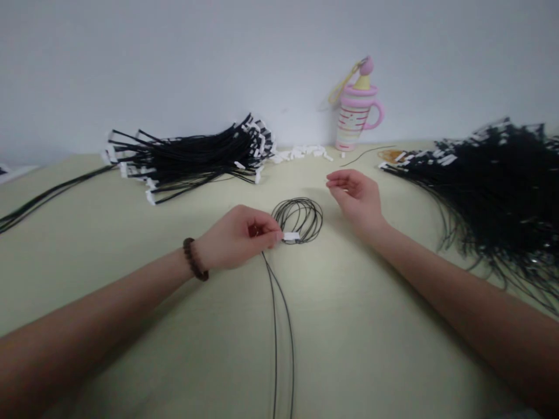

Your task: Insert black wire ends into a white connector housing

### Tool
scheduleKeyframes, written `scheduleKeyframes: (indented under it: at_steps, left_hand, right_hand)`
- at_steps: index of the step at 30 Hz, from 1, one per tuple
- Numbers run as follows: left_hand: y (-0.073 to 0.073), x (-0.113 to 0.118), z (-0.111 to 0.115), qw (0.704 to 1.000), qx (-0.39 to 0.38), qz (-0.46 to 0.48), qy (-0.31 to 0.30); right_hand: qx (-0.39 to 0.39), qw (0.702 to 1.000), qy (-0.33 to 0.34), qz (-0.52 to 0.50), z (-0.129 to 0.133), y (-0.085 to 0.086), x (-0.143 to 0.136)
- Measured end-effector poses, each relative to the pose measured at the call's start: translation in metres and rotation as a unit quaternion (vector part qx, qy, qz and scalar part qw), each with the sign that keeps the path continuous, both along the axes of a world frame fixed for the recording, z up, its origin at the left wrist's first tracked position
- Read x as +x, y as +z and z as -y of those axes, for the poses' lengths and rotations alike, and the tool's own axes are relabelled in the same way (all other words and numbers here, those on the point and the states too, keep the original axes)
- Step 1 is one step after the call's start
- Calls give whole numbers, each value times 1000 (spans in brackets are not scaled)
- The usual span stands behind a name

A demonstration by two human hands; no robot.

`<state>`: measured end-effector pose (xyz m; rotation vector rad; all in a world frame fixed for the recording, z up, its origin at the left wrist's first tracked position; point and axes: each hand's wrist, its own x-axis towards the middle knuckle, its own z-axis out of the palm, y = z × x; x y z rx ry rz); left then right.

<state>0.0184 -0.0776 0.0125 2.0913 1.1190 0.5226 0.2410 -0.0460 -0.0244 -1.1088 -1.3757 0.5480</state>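
My left hand [244, 235], with a dark beaded bracelet on the wrist, pinches a small white connector [291, 236] between thumb and forefinger. Just behind the connector lies a loose coil of thin black wire [322, 216]; its edge passes by my left fingertips. Two strands of black wire [279, 302] run from under that hand down towards the table's near edge. My right hand [356, 195] is held to the right of the coil, apart from it. Its thumb and fingertips are brought together, and whether anything small is between them cannot be made out.
A bundle of black cables with white ends [187, 154] lies at the back left. Small white pieces [301, 153] are scattered near the wall. Behind them stands a pink-and-white cup [351, 119] with a handle. A large heap of black wires [502, 192] covers the right side.
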Motion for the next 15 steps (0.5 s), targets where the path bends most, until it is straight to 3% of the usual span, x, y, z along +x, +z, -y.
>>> scheduleKeyframes:
  at_steps: [1,3,5,7,13,15]
  left_hand:
    - [-2,0,-1,1000,-10,19,19]
    - [-4,0,-3,997,-29,45,50]
    - [-6,1,-4,996,-39,55,65]
    - [-7,1,-4,994,-38,59,81]
    - [-13,2,-6,989,-8,66,134]
    - [-14,3,-6,985,-6,86,151]
  right_hand:
    - [15,1000,4,27,6,2,-5]
    - [11,994,74,78,21,6,-19]
    - [5,975,154,158,37,8,-34]
    - [14,951,186,245,48,7,-45]
    - [23,926,111,359,54,0,-50]
    - [4,914,136,382,54,0,-51]
